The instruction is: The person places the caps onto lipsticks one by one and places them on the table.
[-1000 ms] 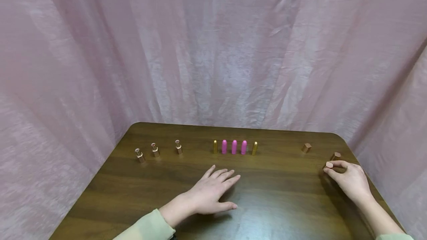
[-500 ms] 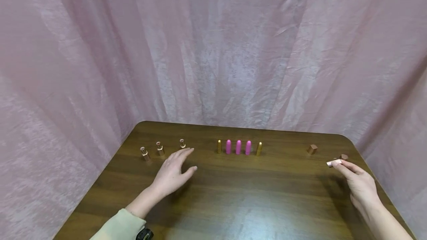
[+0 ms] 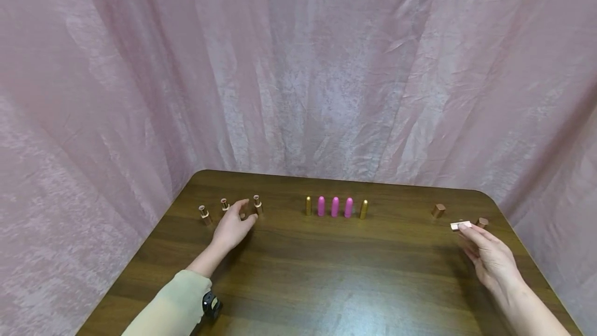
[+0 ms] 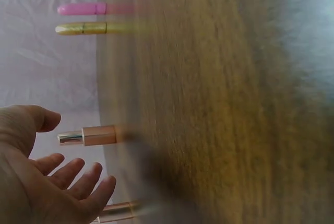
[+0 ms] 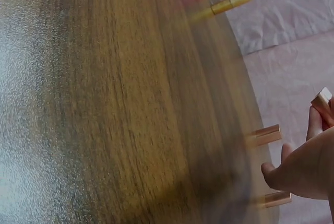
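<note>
My left hand (image 3: 231, 228) reaches with parted thumb and fingers beside the rightmost uncapped lipstick tube (image 3: 258, 205) at the table's left. In the left wrist view, that tube (image 4: 99, 136) stands between thumb and fingers, apparently untouched. Two similar uncapped tubes stand farther left: one (image 3: 204, 215) in full view, the other (image 3: 225, 205) partly behind my fingers. At the right side, my right hand (image 3: 495, 261) pinches a rose-gold lipstick cap (image 3: 460, 226) above the table, tilted on its side. Two more caps, one behind it (image 3: 438, 210) and one to its right (image 3: 482, 222), stand nearby.
A row of pink bullet-shaped pieces (image 3: 335, 207) stands mid-table, with a gold one at its left end (image 3: 308, 206) and another at its right end (image 3: 364, 209). The brown wooden table (image 3: 345, 274) backs onto a pink curtain (image 3: 317, 66).
My left hand has moved left from the table's middle to the lipstick tubes. My right hand has raised the cap and turned it onto its side.
</note>
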Demonstrator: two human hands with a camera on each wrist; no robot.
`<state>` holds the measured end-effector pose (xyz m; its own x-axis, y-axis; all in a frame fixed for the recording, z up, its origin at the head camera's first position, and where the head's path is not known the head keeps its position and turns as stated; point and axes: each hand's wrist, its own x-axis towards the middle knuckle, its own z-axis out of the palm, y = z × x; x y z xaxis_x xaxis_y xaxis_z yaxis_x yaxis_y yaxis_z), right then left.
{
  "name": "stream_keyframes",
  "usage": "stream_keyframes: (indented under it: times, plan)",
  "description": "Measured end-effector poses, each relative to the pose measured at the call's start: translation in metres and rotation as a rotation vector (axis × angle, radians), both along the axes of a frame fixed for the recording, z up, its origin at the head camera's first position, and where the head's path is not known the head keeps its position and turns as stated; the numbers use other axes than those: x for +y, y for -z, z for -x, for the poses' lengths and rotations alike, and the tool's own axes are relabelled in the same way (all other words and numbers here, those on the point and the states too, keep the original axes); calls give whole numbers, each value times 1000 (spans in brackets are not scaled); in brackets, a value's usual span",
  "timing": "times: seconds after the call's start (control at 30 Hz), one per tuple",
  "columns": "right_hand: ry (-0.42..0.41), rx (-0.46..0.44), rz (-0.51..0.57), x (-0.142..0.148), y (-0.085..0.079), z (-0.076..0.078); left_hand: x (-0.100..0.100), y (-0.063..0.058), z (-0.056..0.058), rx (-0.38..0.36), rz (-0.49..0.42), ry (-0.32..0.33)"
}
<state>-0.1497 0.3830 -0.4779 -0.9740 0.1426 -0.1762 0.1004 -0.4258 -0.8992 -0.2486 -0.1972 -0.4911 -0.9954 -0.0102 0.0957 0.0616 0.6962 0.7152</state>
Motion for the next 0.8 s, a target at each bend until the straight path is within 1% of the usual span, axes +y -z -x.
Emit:
stream_keyframes:
  times: [0.1,0.27,0.4,0.53,0.8]
  plan:
    - [-2,-5,-8,-1,1,1,2,3,8,-10,9,-10]
    - [-1,-11,-17,-2,3,1,5,6,17,-20,23,-36]
    - [6,5,-15,-3,4,1,9,7,21,-17,72,-67]
    - [7,16,-23,-4,5,1,12,10,25,-32,129,-103]
    - [7,34,-23,-6,5,2,18,15,33,-34,188,-176]
